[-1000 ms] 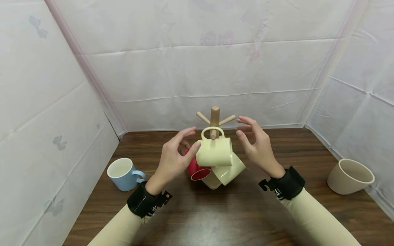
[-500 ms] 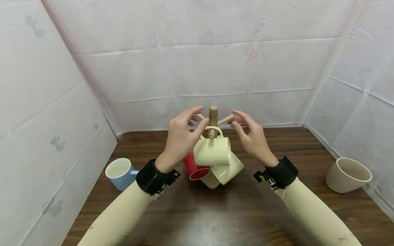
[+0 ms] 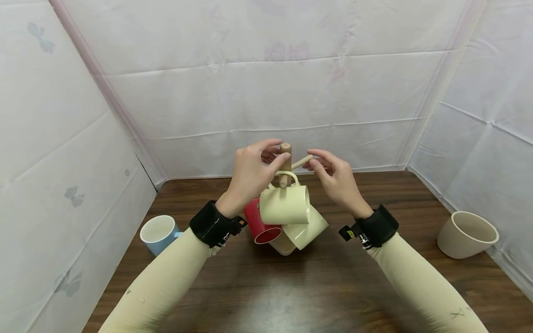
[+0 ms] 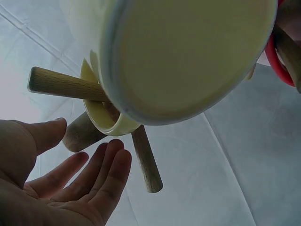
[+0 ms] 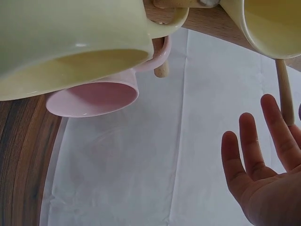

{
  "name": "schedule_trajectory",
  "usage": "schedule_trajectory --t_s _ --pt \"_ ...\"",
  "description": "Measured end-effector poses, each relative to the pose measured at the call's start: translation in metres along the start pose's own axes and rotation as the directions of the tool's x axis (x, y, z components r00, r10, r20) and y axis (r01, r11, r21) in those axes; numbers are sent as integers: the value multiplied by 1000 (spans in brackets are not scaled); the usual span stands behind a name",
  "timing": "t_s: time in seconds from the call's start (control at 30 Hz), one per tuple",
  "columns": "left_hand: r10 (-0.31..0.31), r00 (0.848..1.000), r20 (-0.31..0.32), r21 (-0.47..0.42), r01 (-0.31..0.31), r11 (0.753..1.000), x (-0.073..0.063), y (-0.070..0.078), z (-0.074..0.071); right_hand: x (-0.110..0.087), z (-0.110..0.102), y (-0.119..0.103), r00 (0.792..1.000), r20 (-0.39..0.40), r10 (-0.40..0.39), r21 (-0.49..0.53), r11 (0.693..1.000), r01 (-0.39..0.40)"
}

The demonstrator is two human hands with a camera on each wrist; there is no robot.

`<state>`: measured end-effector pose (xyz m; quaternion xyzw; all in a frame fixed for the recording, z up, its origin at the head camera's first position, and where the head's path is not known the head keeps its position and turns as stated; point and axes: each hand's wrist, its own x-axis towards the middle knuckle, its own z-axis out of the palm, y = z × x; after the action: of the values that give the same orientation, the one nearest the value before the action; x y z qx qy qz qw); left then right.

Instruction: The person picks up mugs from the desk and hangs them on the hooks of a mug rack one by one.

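Head view, left to right: left cloth wall (image 3: 54, 138) meets the desk (image 3: 266, 286) along an edge slanting from centre left to bottom left; blue mug (image 3: 157, 236) sits upright just inside it, partly behind the left sleeve (image 3: 162, 282). Desk surface shows between that sleeve and the right sleeve (image 3: 429, 277), from the bottom edge up to the rack. Mug rack (image 3: 285, 159) is at frame centre, well in front of the rear desk edge: red mug (image 3: 258, 222) low on its left, upper yellow mug (image 3: 284, 206) lying sideways with its handle over the front peg, lower yellow mug (image 3: 308, 231) tilted just below. More desk to the right, then beige cup (image 3: 466, 238), mouth up, near the right cloth wall (image 3: 491, 83): tight on that side. Hands: left hand (image 3: 251, 171) reaches in from lower left, thumb and fingers parted either side of the post top, fingers slightly bent, grasping nothing; can't tell if it touches. Right hand (image 3: 337, 178) comes in from lower right, thumb and index apart by the tip of the right peg (image 3: 301, 162), other fingers loosely extended in right wrist view; no grip, contact unclear.
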<state>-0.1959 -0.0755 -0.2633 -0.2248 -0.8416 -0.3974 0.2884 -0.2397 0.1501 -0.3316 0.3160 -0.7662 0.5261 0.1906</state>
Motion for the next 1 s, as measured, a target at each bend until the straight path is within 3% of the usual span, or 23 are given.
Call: schedule_trajectory --t_s 0.7,1.0 --pt "-32 999 16 43 31 999 6 8 3 6 8 3 999 -28 30 9 1000 -30" --pt "-14 1000 3 54 14 998 8 6 3 4 6 -33 999 -17 49 37 998 -49"
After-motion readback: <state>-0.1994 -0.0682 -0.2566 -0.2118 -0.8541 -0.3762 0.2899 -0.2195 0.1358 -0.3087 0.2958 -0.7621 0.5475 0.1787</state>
